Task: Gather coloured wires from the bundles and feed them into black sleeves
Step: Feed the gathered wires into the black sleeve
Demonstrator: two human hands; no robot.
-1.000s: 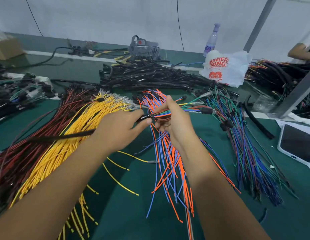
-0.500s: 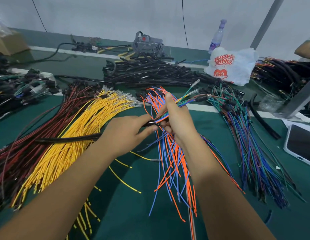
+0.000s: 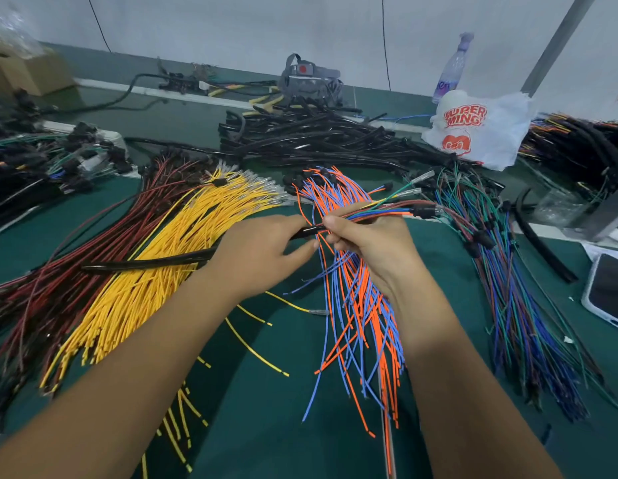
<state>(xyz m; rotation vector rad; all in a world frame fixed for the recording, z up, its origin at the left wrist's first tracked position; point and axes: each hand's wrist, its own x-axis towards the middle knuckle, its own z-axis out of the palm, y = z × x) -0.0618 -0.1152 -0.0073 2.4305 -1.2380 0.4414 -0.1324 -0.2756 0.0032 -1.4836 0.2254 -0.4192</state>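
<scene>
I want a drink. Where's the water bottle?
Far right in the head view: the bottle stands by the back wall, right behind the white plastic bag.

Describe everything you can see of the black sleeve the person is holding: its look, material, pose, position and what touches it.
The black sleeve is a long, thin, glossy tube, seemingly flexible plastic. It lies almost level, running from the left over the dark red wires and yellow wires, through the closed left hand, its right end emerging near the fingertips. There the right hand holds a small bunch of mixed coloured wires against its open end. Whether any wire is already inside cannot be seen.
</scene>
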